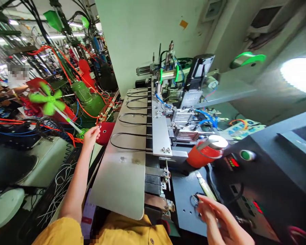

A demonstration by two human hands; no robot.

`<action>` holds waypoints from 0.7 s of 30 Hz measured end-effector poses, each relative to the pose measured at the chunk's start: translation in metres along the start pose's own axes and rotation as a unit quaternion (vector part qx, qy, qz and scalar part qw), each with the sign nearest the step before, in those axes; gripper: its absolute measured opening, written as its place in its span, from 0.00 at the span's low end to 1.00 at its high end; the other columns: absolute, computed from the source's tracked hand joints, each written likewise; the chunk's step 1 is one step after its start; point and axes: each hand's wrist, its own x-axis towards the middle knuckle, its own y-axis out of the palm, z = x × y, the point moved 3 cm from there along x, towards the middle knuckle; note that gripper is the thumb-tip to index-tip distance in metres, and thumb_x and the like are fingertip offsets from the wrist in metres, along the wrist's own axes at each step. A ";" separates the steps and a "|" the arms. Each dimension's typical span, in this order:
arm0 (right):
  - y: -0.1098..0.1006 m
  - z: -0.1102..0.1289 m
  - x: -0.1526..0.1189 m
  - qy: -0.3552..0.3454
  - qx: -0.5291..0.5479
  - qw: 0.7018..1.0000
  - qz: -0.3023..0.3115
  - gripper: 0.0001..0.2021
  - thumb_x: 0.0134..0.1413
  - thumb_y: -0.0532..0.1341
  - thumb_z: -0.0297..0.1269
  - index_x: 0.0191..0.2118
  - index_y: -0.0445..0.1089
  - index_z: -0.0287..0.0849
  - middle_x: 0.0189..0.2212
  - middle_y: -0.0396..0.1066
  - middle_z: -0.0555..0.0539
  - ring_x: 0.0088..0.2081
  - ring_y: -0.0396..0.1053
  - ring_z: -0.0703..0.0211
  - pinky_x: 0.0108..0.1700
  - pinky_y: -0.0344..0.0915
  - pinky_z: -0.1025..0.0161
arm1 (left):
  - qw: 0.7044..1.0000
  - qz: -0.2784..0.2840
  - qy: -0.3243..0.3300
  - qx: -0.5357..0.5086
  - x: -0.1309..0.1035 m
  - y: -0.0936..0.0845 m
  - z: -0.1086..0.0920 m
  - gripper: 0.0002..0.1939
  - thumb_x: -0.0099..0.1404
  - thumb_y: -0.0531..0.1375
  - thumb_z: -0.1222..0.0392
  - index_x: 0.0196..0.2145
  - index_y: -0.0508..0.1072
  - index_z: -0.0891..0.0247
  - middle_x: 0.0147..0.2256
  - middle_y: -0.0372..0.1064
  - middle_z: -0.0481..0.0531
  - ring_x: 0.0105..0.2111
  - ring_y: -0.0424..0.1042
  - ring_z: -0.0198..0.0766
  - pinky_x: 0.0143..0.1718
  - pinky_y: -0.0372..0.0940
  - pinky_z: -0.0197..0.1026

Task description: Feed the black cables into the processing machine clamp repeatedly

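The left hand's (pixel 92 133) grip is drawn narrow beside the metal surface (pixel 117 185); anything inside is too small to be told. By the right hand (pixel 220 219), a black loop (pixel 191 200) is pinched. Four cable loops (pixel 127 148) are spread across the surface.

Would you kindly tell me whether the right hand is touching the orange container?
Apart: the head view shows the right hand lower in the picture than the orange container, with the grey plate visible between them.
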 end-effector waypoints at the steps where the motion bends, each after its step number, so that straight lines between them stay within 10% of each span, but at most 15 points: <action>1: 0.002 0.001 0.003 -0.002 0.017 1.000 0.023 0.07 0.58 0.60 0.36 0.40 0.74 0.44 0.27 0.74 0.47 0.24 0.73 0.60 0.26 0.69 0.68 | 0.999 0.024 0.028 -0.038 -0.008 0.006 -0.023 0.23 0.64 0.54 0.43 0.43 0.72 0.66 0.35 0.71 0.54 0.23 0.66 0.28 0.23 0.60 0.31; 8: 0.037 0.035 0.017 0.103 0.198 0.963 0.152 0.08 0.61 0.58 0.40 0.41 0.72 0.44 0.29 0.73 0.49 0.27 0.70 0.61 0.29 0.67 0.67 | 0.842 0.486 0.217 -0.092 -0.151 0.086 -0.155 0.09 0.66 0.57 0.57 0.33 0.74 0.64 0.29 0.69 0.49 0.22 0.67 0.28 0.24 0.63 0.31; 13: 0.045 0.037 0.019 0.152 0.244 0.955 0.071 0.10 0.58 0.60 0.43 0.32 0.69 0.41 0.25 0.68 0.51 0.24 0.64 0.64 0.27 0.62 0.67 | 0.808 0.496 0.317 -0.035 -0.191 0.107 -0.156 0.08 0.67 0.56 0.62 0.34 0.74 0.64 0.30 0.70 0.49 0.26 0.68 0.30 0.26 0.62 0.31; 18: 0.036 0.028 0.018 0.157 0.254 0.935 0.189 0.15 0.56 0.62 0.42 0.24 0.64 0.40 0.21 0.62 0.54 0.24 0.59 0.66 0.27 0.56 0.68 | 0.756 0.530 0.385 -0.017 -0.194 0.112 -0.147 0.08 0.68 0.56 0.62 0.33 0.75 0.63 0.28 0.69 0.48 0.29 0.67 0.31 0.30 0.60 0.33; 21: 0.038 0.028 0.016 0.148 0.259 0.941 0.161 0.14 0.57 0.62 0.41 0.24 0.64 0.40 0.20 0.61 0.54 0.24 0.57 0.66 0.27 0.55 0.67 | 0.777 0.529 0.339 -0.036 -0.199 0.112 -0.146 0.09 0.68 0.55 0.62 0.31 0.74 0.64 0.26 0.67 0.47 0.27 0.66 0.31 0.30 0.61 0.33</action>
